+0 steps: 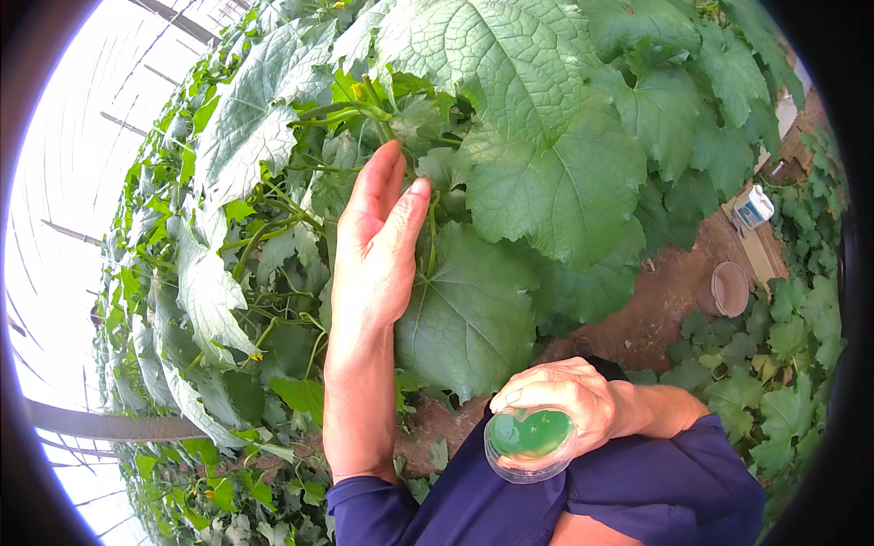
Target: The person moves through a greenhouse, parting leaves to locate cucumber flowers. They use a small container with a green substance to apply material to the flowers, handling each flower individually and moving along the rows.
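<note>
My left hand reaches up among the large lobed leaves of a climbing vine. Its thumb and fingers are apart, and nothing shows held between them. Just above the fingertips is a green vine stem with slender green shoots and a small yellow flower. A broad leaf hangs to the right of the wrist. Low in front of my body, my right hand grips a clear plastic cup. Green liquid fills part of this cup, whose opening faces the camera.
Dense foliage climbs on the left, beside a curved greenhouse frame member and bright translucent covering. At the right, a bucket and a white jug with a label stand near a board. Brown soil and low leaves lie below.
</note>
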The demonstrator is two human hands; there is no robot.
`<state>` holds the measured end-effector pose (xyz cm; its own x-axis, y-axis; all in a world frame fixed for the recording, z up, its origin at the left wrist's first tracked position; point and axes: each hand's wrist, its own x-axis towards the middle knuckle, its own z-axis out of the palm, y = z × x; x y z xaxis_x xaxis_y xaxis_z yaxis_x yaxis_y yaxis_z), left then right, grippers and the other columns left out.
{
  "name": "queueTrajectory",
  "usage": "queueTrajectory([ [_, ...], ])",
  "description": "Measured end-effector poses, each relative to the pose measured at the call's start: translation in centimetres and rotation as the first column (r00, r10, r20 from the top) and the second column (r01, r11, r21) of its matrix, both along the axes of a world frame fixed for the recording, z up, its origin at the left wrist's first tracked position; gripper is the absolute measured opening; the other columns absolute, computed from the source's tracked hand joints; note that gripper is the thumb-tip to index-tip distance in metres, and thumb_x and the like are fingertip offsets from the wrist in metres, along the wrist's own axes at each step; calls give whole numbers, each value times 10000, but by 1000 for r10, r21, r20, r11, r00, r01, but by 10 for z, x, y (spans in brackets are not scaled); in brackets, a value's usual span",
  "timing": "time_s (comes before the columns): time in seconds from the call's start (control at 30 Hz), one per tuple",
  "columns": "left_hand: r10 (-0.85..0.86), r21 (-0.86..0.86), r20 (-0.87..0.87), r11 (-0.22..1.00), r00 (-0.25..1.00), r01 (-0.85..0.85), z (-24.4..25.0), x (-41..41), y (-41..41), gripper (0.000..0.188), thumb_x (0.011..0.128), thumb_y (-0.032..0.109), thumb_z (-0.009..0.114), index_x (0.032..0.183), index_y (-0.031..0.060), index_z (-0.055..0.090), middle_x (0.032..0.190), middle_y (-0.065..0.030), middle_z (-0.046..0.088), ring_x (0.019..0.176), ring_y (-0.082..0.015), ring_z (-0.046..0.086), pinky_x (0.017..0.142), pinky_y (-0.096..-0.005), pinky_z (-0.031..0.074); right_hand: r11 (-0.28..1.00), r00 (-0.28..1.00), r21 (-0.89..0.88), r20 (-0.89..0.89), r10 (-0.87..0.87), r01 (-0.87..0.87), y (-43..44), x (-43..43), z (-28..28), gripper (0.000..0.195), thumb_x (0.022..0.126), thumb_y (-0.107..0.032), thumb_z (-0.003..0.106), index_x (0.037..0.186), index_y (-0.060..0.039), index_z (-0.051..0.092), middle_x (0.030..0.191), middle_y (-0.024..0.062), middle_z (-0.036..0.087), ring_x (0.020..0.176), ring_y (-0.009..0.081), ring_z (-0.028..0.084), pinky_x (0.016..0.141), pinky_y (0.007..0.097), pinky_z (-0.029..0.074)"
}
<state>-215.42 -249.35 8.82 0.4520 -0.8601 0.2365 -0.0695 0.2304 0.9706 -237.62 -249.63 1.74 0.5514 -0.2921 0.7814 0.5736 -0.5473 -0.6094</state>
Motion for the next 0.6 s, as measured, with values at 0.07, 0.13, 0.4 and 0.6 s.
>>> queueTrajectory([
  [0.07, -23, 154, 273, 988, 962, -21, -2, 0, 0, 523, 1003, 137, 579, 1450, -63, 396, 1516, -210, 410, 1404, -281, 400, 1113, -365, 370, 999, 999, 15, 20, 48, -48, -13, -7, -4, 597, 701, -152, 894, 1124, 85, 546, 921, 167, 691, 751, 270, 708, 659, 340, 590],
  [0.13, -69, 273, 648, 951, 758, -147, -6, -10, -4, 441, 992, 150, 587, 1362, -68, 491, 1382, -247, 536, 1267, -326, 552, 1051, -370, 437, 997, 997, 26, 32, 77, -77, -28, -19, -9, 603, 702, -155, 894, 1129, 86, 542, 925, 169, 691, 752, 270, 708, 661, 340, 590],
  [0.4, -537, 356, 830, 716, -148, -601, -60, -35, -11, 471, 762, 11, 633, 1214, -101, 562, 1297, -271, 538, 1213, -404, 524, 1029, -426, 457, 974, 975, 56, 14, 220, -221, -100, -71, -18, 652, 673, -149, 921, 1137, 60, 514, 927, 184, 691, 762, 267, 714, 653, 339, 589],
  [0.6, 328, 101, 604, 872, 727, -478, -40, -18, -45, 383, 973, 85, 498, 1342, -16, 500, 1274, -154, 596, 1146, -277, 586, 984, -373, 478, 947, 949, 64, 15, 313, -314, -136, -93, -28, 676, 660, -129, 925, 1157, 58, 506, 915, 168, 691, 754, 256, 717, 644, 329, 585],
])
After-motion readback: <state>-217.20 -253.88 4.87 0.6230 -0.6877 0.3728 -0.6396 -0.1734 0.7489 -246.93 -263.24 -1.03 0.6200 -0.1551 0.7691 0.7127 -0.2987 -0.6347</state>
